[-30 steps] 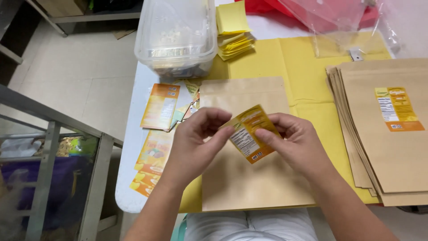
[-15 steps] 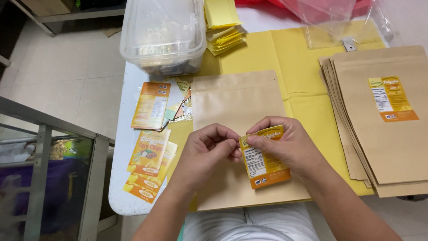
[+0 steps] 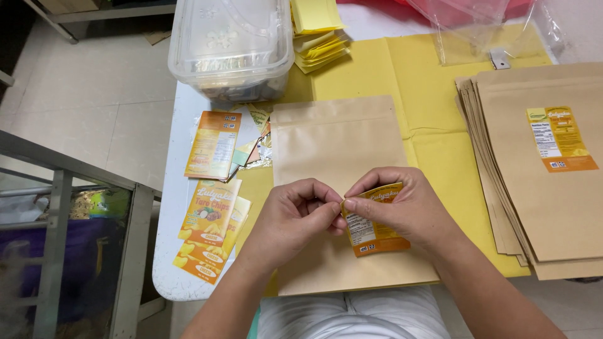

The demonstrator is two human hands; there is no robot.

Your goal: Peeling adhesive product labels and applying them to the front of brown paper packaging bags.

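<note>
Since the earlier frames, both hands have dropped toward lower centre and the orange label point(image 3: 372, 220) has turned from tilted to near upright.

Head view: right hand point(image 3: 402, 210) pinches the label's top left corner, left hand point(image 3: 295, 216) pinches the same corner from the left; both grips closed on it. Long axis runs top to bottom, over the kraft pouch point(image 3: 339, 138) on the bench point(image 3: 182, 276). Right hand sits nearer.

A white bench point(image 3: 168, 263) carries yellow sheets point(image 3: 377, 69), a clear plastic tub point(image 3: 229, 47), loose orange labels point(image 3: 210, 226) and stacked kraft pouches point(image 3: 546, 188).
</note>
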